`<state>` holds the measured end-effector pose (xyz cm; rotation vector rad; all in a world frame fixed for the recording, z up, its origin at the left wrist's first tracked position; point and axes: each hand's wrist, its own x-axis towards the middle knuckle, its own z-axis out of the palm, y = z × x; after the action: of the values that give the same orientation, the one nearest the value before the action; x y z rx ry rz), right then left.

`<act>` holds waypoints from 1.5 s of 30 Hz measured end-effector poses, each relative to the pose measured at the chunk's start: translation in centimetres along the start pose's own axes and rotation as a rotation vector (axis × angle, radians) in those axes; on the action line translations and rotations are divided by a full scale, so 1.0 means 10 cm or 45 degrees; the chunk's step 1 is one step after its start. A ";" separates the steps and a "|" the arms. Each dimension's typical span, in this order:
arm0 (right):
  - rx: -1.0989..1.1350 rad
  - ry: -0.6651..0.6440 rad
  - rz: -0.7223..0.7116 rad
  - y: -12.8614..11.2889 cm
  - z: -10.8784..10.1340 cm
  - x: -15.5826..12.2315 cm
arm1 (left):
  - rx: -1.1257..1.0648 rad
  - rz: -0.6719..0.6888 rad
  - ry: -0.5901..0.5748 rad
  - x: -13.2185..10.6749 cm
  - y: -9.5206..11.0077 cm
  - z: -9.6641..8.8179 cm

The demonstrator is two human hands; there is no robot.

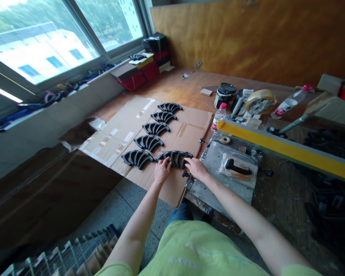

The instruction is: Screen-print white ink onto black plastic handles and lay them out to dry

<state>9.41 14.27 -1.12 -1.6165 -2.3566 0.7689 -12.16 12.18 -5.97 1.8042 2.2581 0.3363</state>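
On a flat cardboard sheet (186,130), black curved handle-like pieces lie in fanned groups. One group (175,156) at the front right is between my hands. My left hand (162,169) has its fingers curled over the left end of this group. At the right end, my right hand (196,168) grips a black curved piece (185,160) between thumb and fingers. Beside it on the left lies another fan (138,158), almost touching. Several more fans, such as the farthest one (170,106), form a column going back. My fingers partly hide the pieces they touch.
Right of the cardboard, a metal plate (209,165) carries a single black curved piece (238,167). Beyond it are a yellow-faced bar (276,143), a tape roll (260,100), a black paint can (225,94) and plastic bottles (219,115). A dark heap of pieces (330,211) lies far right.
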 end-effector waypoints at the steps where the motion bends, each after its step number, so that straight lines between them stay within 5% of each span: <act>1: -0.028 -0.048 0.051 -0.05 0.06 0.11 | -0.003 0.024 -0.003 0.00 -0.03 -0.01; 10: -0.037 -0.011 0.230 -0.27 0.30 0.37 | -0.021 0.177 -0.072 0.05 -0.12 0.00; 27: -0.039 -0.072 0.295 -0.33 0.26 0.41 | -0.187 0.238 -0.184 0.12 -0.21 -0.08; 33: -0.217 0.040 0.118 -0.74 0.39 0.37 | -0.361 0.142 -0.312 0.14 -0.20 -0.24; 36: -0.198 -0.032 0.204 -0.95 0.58 0.46 | -0.483 0.076 -0.427 0.24 -0.22 -0.31; 41: -0.162 -0.114 0.407 -1.00 0.84 0.57 | -0.340 0.223 -0.496 0.34 -0.21 -0.36; 45: -0.117 -0.106 0.448 -0.94 0.82 0.65 | -0.125 0.398 -0.402 0.34 -0.10 -0.36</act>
<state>-4.27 15.04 -4.25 -2.1131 -2.2168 0.8133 -14.99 15.16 -3.04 1.9975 1.7240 0.1937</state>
